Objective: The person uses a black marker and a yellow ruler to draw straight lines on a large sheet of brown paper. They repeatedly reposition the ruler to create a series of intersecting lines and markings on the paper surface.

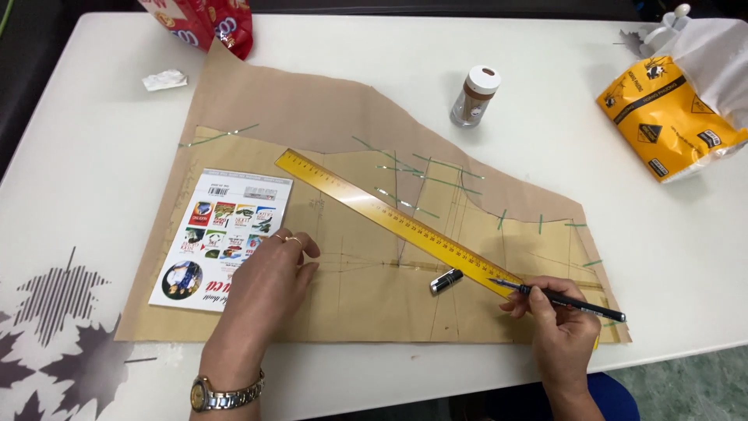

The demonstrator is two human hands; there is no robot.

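Head view, 1 frame, looking down on a white table (483, 47). A brown paper pattern sheet (327, 109) lies across the middle of the table, its lower edge close to the near table edge. On it rests a long yellow ruler (389, 214), its long axis running diagonally from upper left toward the near right corner of the sheet.

Right hand (561, 331): fingers closed around a black pen (573, 302), tip pointing left and touching the paper right at the ruler's lower right end. The pen lies nearly crosswise to the ruler. This hand is the nearer of the 2 to that end.

Left hand (269, 284): holds nothing, palm down, fingers together, pressed flat on the sheet just below the ruler's middle, partly overlapping a printed white card (222, 234) near the sheet's left edge. A metal wristwatch (222, 396) is on this wrist.

Pattern sheet: pencil lines, several green strokes, taped overlay; appears flat. A black pen cap (446, 281) lies on the sheet just below the ruler, between the hands.

Elsewhere: small jar with white lid (475, 95) beyond the sheet; yellow bag (670, 125) at the far right corner; red packet (210, 23) at the far edge.
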